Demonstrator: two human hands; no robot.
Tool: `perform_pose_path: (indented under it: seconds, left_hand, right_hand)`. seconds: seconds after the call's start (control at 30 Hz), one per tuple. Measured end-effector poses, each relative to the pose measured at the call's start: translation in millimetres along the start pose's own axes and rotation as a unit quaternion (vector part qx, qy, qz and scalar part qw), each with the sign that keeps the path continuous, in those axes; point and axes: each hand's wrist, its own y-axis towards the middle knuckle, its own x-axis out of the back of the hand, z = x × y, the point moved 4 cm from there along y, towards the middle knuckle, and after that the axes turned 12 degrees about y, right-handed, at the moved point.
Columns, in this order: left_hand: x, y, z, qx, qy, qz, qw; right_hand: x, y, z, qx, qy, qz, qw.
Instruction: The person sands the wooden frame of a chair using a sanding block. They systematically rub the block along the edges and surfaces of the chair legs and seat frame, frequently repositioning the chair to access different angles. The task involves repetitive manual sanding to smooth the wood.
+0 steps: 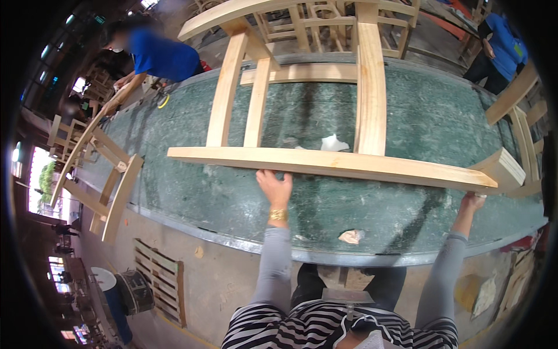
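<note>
A pale, unfinished wooden chair frame [325, 161] rests on the green-topped workbench [430, 110], its long near rail running from left to right in front of me. My left hand [276, 189] is at this rail's lower edge, left of its middle. The thumb stands apart from the fingers, whose tips are partly hidden at the wood. At the rail's right end, my right hand [474, 201] grips from below, its fingers mostly hidden by the wood. Two legs and a thick post reach from the rail toward the far side.
A crumpled scrap [351, 237] lies near the bench's front edge, and a white scrap [334, 143] behind the rail. Another wooden frame [110, 183] stands at the left, where a person in blue [165, 53] leans over. More wooden parts [517, 116] crowd the right. A pallet [160, 279] is on the floor.
</note>
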Motion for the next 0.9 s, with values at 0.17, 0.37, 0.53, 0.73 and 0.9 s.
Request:
perform_pose_path:
  seconds: [0.17, 0.37, 0.53, 0.73, 0.9]
  left_hand:
    - [18, 13, -8, -0.190, 0.022, 0.139, 0.972]
    - [-16, 28, 4, -0.347, 0.064, 0.186, 0.917]
    - [-9, 54, 29, -0.364, 0.054, 0.183, 0.912]
    - [46, 53, 2, -0.380, -0.032, 0.253, 0.889]
    - [137, 60, 7, -0.440, -0.016, 0.143, 0.886]
  right_hand:
    - [5, 5, 25, 0.049, 0.004, -0.011, 0.999]
    - [-17, -19, 9, 0.025, -0.019, -0.036, 0.999]
    - [-20, -43, 8, -0.062, 0.073, 0.001, 0.995]
    - [-5, -25, 80, 0.049, -0.098, 0.000, 0.994]
    - [-69, -46, 93, 0.004, 0.032, -0.021, 0.999]
